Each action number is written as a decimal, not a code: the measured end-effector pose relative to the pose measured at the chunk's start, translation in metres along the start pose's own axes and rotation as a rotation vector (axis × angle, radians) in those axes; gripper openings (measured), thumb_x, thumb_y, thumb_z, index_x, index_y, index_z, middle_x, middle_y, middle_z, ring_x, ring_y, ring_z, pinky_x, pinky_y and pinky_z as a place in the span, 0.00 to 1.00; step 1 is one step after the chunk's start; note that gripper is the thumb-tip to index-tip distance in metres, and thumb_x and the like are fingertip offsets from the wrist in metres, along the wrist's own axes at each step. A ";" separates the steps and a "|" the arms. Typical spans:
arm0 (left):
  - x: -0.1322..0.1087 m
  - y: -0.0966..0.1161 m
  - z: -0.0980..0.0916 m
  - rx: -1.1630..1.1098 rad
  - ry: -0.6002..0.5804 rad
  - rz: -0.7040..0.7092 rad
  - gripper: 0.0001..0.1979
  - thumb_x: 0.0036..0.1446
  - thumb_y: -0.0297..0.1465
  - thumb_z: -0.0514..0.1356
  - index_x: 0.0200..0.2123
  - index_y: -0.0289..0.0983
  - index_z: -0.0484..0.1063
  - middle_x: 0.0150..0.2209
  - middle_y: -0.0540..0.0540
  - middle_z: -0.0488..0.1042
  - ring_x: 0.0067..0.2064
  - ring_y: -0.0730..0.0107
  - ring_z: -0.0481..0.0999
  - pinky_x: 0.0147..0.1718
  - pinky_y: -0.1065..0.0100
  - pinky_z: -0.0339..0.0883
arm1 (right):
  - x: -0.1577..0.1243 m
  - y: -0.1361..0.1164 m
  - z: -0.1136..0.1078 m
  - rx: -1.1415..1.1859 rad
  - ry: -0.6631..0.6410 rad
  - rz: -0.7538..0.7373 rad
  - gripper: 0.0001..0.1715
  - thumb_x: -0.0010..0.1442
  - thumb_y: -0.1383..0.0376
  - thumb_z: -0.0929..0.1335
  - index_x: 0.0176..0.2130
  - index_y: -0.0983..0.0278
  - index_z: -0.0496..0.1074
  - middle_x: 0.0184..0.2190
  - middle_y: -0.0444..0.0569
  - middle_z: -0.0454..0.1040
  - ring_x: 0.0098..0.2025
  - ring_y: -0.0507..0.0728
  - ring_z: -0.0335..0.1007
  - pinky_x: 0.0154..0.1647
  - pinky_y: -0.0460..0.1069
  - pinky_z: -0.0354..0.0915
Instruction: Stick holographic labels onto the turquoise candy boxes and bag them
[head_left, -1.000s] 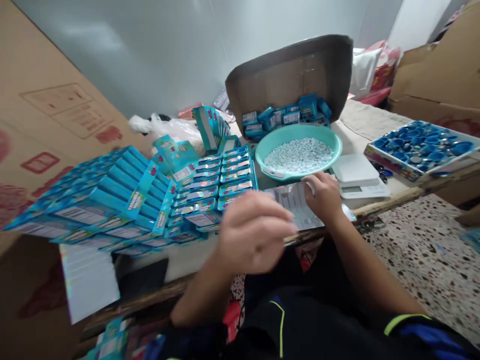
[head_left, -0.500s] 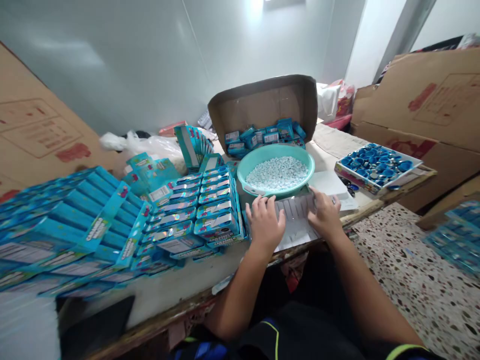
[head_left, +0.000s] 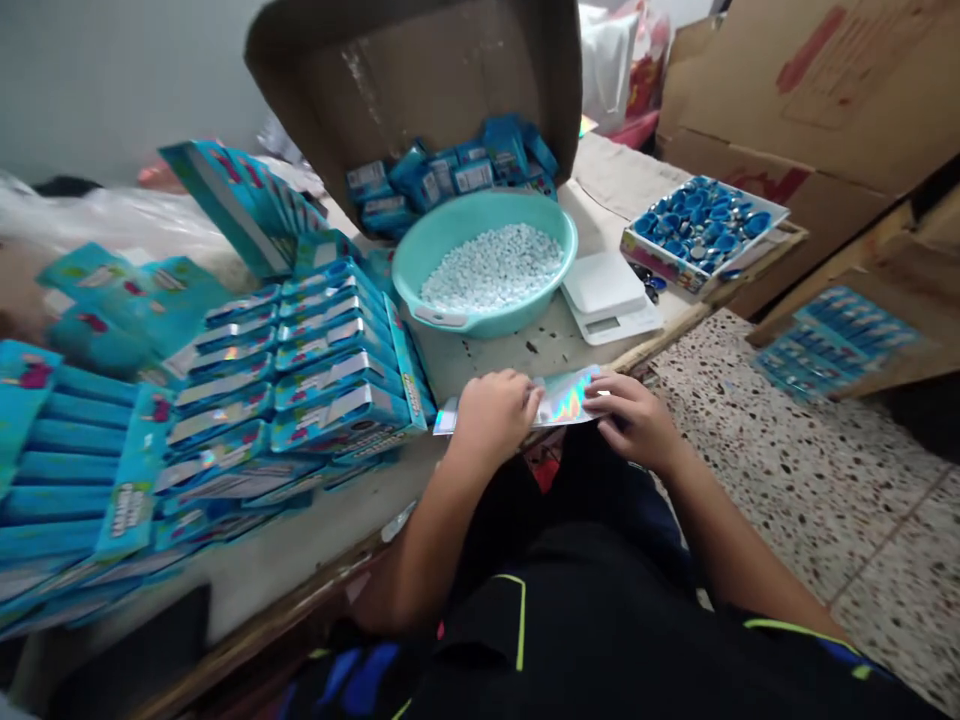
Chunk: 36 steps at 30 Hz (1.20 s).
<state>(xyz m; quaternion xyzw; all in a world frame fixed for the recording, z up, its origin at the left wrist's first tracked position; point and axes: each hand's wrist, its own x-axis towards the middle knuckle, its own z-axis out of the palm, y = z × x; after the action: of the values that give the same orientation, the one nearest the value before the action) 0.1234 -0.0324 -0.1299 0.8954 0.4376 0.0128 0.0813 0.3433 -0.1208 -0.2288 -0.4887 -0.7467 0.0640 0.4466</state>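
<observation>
A flat, shiny holographic carton sheet (head_left: 561,399) lies at the table's near edge, held from both ends. My left hand (head_left: 493,414) is closed on its left part, fingers curled over the top. My right hand (head_left: 634,418) pinches its right end. Just behind the sheet stands a teal basin (head_left: 420,272) filled with small white pellets. To the left are rows of folded blue cartons (head_left: 300,360).
An open cardboard box (head_left: 420,70) with small blue packs stands behind the basin. A white scale (head_left: 611,297) and a tray of blue caps (head_left: 701,228) sit to the right. Stacks of blue cartons (head_left: 60,470) fill the left. Large cardboard sheets (head_left: 810,90) lean at right over terrazzo floor.
My left hand came down onto the sheet, then both hands drew it toward the table's near edge. The sheet now shows its shiny side. The view tilted downward.
</observation>
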 end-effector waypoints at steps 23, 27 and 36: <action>-0.027 -0.001 0.038 -0.372 0.313 0.414 0.06 0.67 0.33 0.62 0.43 0.41 0.80 0.48 0.44 0.84 0.54 0.60 0.81 0.68 0.47 0.60 | -0.010 -0.013 0.005 -0.046 0.004 0.209 0.09 0.68 0.63 0.68 0.43 0.59 0.80 0.49 0.52 0.82 0.57 0.63 0.77 0.64 0.64 0.67; -0.063 -0.004 -0.018 -0.578 0.494 0.405 0.02 0.65 0.31 0.65 0.38 0.41 0.78 0.38 0.50 0.85 0.42 0.70 0.84 0.55 0.63 0.74 | 0.011 -0.027 0.000 -0.181 0.028 0.201 0.11 0.70 0.64 0.66 0.45 0.59 0.78 0.47 0.50 0.83 0.54 0.64 0.79 0.70 0.70 0.53; -0.057 -0.063 -0.179 -0.432 0.810 -0.062 0.11 0.62 0.37 0.67 0.34 0.35 0.77 0.29 0.51 0.77 0.30 0.76 0.76 0.33 0.71 0.68 | 0.188 -0.113 -0.002 0.346 0.086 0.011 0.16 0.72 0.57 0.63 0.53 0.57 0.75 0.48 0.50 0.77 0.57 0.63 0.73 0.62 0.63 0.66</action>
<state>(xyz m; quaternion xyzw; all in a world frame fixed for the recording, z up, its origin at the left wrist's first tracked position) 0.0222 -0.0148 0.0394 0.7673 0.4479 0.4502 0.0889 0.2452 -0.0317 -0.0540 -0.4109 -0.7021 0.1730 0.5553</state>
